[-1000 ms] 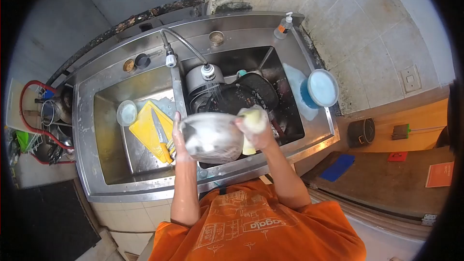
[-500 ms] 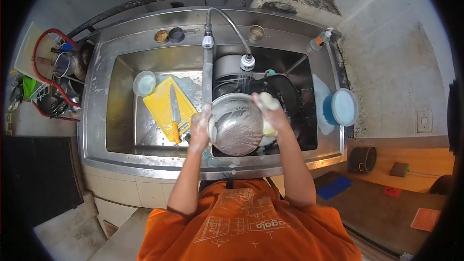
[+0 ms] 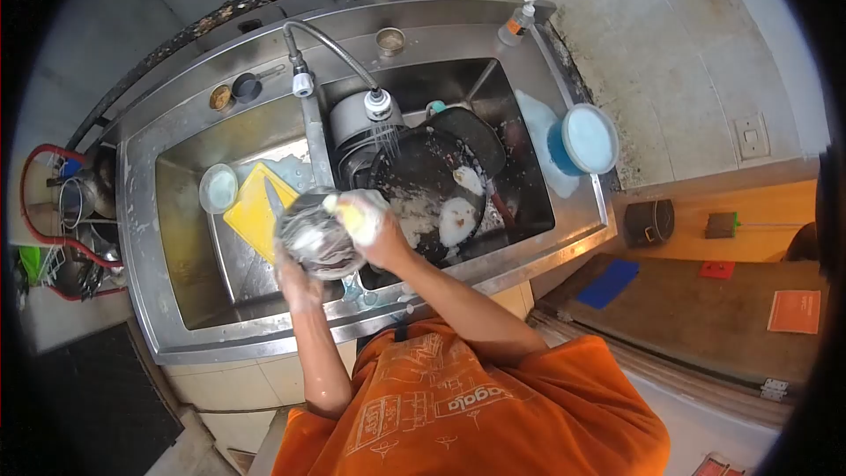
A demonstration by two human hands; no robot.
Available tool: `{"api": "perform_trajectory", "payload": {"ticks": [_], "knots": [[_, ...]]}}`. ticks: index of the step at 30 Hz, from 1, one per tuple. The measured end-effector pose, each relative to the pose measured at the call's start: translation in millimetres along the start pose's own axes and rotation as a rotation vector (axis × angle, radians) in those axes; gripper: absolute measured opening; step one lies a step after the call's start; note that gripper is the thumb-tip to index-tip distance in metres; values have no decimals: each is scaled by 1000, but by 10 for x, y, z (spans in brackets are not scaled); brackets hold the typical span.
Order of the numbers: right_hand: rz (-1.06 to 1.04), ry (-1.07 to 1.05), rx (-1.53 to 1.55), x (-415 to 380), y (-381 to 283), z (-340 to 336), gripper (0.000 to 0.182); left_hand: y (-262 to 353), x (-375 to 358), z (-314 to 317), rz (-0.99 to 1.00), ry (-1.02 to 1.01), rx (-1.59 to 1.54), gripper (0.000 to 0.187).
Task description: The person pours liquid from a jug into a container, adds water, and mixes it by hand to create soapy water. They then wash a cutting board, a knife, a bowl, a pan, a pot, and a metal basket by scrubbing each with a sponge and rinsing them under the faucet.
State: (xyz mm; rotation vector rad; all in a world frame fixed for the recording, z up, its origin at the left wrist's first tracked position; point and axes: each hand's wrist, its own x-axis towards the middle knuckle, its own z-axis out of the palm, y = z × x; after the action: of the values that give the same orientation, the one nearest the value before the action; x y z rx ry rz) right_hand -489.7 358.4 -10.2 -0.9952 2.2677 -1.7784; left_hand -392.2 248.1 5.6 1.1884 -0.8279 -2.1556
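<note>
The big steel sink (image 3: 264,335) has hard edges. Bare metal shows at the near left of its left tub (image 3: 198,295), so there looks to be room that way. The wide black pan (image 3: 432,176) sits in the other tub, near the right hand (image 3: 385,240). A yellow cutting board (image 3: 249,216) lies on the left. The round metal bowl (image 3: 310,231) is held up near the sink's middle wall (image 3: 317,141) and could bump it. It should be stiff, fairly light and very slippery with soap; the rim looks best to grab. The left hand (image 3: 300,285) grips its near side. The right hand squeezes a soft, pale sponge (image 3: 352,220) by its far right side. A knife (image 3: 274,198) shows partly behind the bowl; mind the blade.
</note>
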Motion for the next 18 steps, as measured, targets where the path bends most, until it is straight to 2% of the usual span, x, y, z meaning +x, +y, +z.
{"api": "perform_trajectory", "payload": {"ticks": [1,3,5,6,7,9,10,12,13,15,18], "knots": [[136,36,289,-47,212,44,29,-52,131,-170,65,128,30,44],[594,210,461,-255,973,203,28,78,204,-347,370,149,496,45],[1080,230,384,-265,741,-133,29,-56,806,-1068,688,64,1204,41],[964,221,480,-461,1066,-146,31,-234,1011,-1212,898,95,1222,36],[841,213,579,-657,1402,-129,34,-391,1191,-1399,902,101,1229,36],[762,191,623,-760,1254,-385,31,-648,1527,-1778,751,131,1733,25],[764,206,624,-725,1023,-546,31,-775,1634,-1964,755,116,1737,25],[1053,190,294,-610,530,-951,27,-1033,1776,-2238,738,9,1737,18],[1052,217,279,-759,775,-1100,27,-1093,1866,-2290,742,-21,1723,18],[856,239,88,-1158,1493,-1376,25,-1175,2031,-2371,629,-196,1917,15],[982,378,81,-1277,1609,-1813,29,-1100,2085,-2340,686,-353,1876,18]]}}
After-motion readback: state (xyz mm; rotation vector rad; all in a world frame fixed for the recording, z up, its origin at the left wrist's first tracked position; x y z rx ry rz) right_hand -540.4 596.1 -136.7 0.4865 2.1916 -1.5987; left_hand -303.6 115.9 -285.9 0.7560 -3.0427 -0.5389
